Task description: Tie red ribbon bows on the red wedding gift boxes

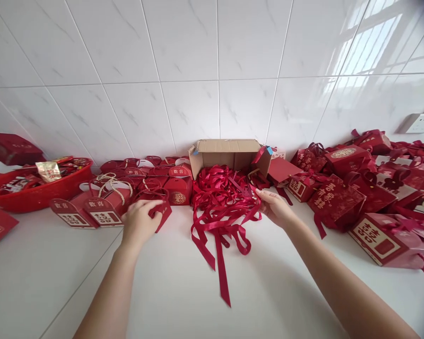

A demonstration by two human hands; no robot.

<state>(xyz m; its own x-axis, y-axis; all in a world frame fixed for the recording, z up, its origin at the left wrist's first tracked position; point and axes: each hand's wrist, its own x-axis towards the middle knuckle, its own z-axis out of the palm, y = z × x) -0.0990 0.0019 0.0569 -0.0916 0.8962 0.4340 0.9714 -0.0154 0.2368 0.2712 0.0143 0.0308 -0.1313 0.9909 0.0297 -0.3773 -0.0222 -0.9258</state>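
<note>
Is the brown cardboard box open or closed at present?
The cardboard box is open: red ribbons spill from its front onto the white counter.

Head view, close above white table (pixel 176 287), facing forward-down toward tiled wall (pixel 187 42).

Left hand (pixel 140 221) was at red gift box (pixel 166 216); right hand (pixel 274 206) touched red satin ribbons (pixel 221 195) spilling from cardboard box (pixel 229 146).

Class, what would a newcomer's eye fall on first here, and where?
A tangle of red ribbons spills from a cardboard box at the centre, the right hand at the tangle's right edge. Red gift boxes heap up on the right; a red basin sits far left.
</note>
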